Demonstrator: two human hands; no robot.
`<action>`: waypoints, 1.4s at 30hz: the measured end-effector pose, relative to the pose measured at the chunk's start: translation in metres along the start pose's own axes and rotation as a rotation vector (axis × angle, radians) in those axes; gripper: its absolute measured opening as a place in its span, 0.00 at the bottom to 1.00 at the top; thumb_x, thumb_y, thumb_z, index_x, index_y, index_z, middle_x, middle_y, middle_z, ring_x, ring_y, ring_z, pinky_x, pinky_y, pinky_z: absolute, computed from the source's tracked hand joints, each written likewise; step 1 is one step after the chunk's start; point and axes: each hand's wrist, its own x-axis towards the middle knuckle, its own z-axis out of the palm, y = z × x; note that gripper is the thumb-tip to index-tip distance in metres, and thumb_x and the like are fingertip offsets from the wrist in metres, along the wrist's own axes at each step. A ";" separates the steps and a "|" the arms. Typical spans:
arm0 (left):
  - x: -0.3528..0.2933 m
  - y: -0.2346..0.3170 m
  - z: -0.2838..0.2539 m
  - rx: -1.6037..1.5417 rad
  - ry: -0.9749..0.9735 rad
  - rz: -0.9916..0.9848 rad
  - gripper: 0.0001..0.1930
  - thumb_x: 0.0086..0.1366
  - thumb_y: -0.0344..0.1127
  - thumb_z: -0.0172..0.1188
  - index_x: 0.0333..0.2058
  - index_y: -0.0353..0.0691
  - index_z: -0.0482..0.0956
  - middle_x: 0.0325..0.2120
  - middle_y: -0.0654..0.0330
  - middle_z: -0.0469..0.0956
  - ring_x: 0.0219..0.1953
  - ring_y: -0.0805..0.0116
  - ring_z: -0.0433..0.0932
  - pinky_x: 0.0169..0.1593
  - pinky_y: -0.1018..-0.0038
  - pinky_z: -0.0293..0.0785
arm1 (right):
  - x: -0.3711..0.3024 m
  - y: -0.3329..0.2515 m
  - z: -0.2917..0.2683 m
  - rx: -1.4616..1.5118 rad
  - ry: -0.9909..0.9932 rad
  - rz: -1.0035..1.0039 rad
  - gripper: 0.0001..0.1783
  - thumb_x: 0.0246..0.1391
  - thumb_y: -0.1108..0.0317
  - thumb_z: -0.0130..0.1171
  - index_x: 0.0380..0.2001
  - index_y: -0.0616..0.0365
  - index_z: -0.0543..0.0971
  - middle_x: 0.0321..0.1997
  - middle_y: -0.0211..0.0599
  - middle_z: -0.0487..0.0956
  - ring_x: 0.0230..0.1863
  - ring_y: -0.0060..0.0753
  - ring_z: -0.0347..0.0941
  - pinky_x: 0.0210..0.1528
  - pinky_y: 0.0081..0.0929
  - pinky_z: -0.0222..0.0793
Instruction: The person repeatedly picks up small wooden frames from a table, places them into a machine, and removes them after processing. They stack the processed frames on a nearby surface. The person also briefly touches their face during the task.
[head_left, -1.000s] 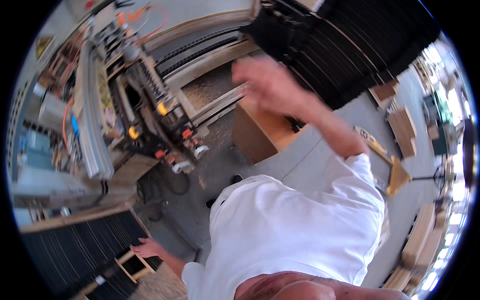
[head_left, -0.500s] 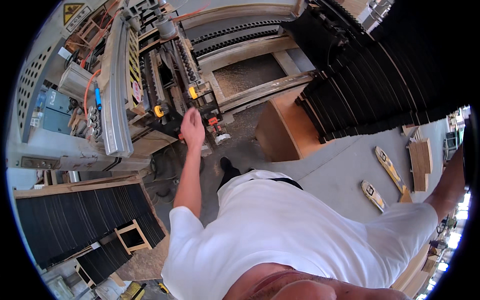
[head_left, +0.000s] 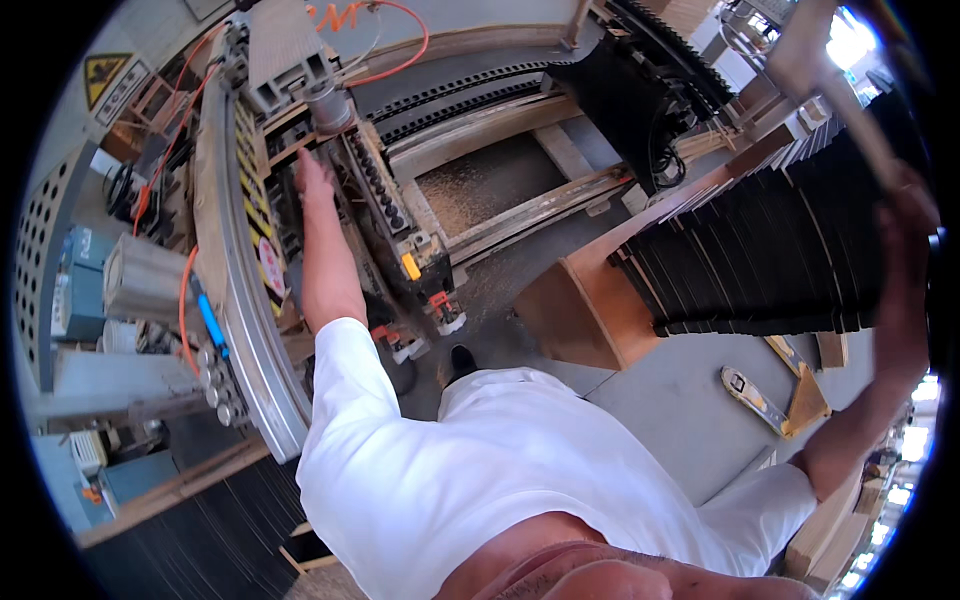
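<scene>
My left hand (head_left: 313, 180) reaches forward into the machine (head_left: 375, 185), between its metal rails. It is close to a narrow wooden bar (head_left: 290, 152) there. The fingers are small and partly hidden, so their grip is unclear. At the far right, my right hand (head_left: 908, 205) is raised beside a tall stack of black panels (head_left: 760, 250). It is closed around a light wooden strip (head_left: 850, 105), which slants up and to the left, smeared by motion. The strip's far end is too blurred to make out.
A metal rail (head_left: 240, 300) runs along the machine's left side. A yellow clamp (head_left: 411, 266) sits at its near end. A brown wooden box (head_left: 570, 310) stands by the stack. Yellow pallet-truck forks (head_left: 760, 400) lie on the floor. More black panels (head_left: 210, 540) stand lower left.
My left hand has moved forward, deeper into the machine. My right hand has come up into view with the wooden strip. The whole view has shifted.
</scene>
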 end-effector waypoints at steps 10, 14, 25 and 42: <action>0.027 0.002 0.003 -0.321 0.116 0.034 0.27 0.64 0.35 0.60 0.53 0.23 0.60 0.40 0.45 0.73 0.39 0.51 0.79 0.40 0.61 0.84 | -0.006 -0.202 0.140 0.791 -0.103 -0.322 0.15 0.37 0.76 0.64 0.34 0.54 0.77 0.40 0.31 0.79 0.42 0.38 0.72 0.45 0.35 0.66; -0.043 -0.035 -0.037 -0.325 0.100 0.037 0.23 0.63 0.37 0.60 0.50 0.27 0.66 0.37 0.49 0.74 0.37 0.53 0.79 0.37 0.63 0.83 | 0.010 -0.259 0.217 0.990 -0.120 -0.417 0.12 0.40 0.76 0.64 0.32 0.54 0.77 0.38 0.28 0.79 0.40 0.37 0.71 0.45 0.33 0.64; -0.253 -0.067 -0.101 -0.342 -0.302 0.014 0.13 0.62 0.26 0.51 0.46 0.36 0.71 0.41 0.57 0.76 0.45 0.62 0.76 0.51 0.64 0.71 | 0.034 -0.466 0.331 1.323 -0.157 -0.796 0.10 0.46 0.65 0.61 0.33 0.52 0.76 0.33 0.35 0.80 0.40 0.42 0.73 0.45 0.38 0.65; -0.391 -0.105 -0.150 -0.337 -0.135 0.131 0.20 0.70 0.31 0.49 0.59 0.34 0.62 0.55 0.52 0.69 0.60 0.57 0.67 0.63 0.60 0.61 | 0.072 -0.548 0.378 1.301 -0.216 -0.780 0.12 0.44 0.71 0.61 0.35 0.56 0.73 0.29 0.42 0.79 0.40 0.50 0.74 0.44 0.45 0.65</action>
